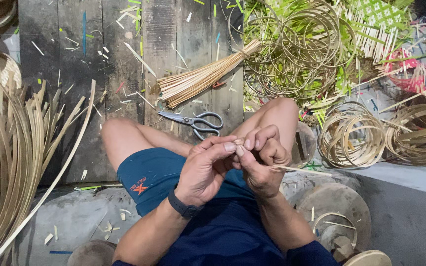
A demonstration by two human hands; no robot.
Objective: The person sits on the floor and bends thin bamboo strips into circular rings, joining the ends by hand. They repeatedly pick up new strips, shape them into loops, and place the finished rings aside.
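- Weathered wooden floor planks (75, 74) ahead, strewn with offcuts; grey concrete ledge (410, 207) at the near right.
- Left hand (205, 170) and right hand (262, 160) pressed together above the lap, fingertips meeting between the raised knees.
- Both pinching one end of a thin bamboo sliver (304, 170); thumb and forefinger of each closed on it, other fingers curled.
- Long axis of the sliver nearly level, running from the pinch out to the right, free end over the ledge's near edge.
- Right hand nearer the free length; left hand at the very tip only.
- Scissors (198, 121) on the planks just beyond the knees, handles toward the right, apart from both hands.
- Tied bundle of splints (203, 79) farther out, slanting up toward the right, its tied end by the heap of bamboo rings (297, 49).
- Stack of curved strips (11, 148) along the planks' left edge; coiled hoops (351, 135) to the right.
- Open room chiefly straight ahead over the planks and rightward along the sliver.
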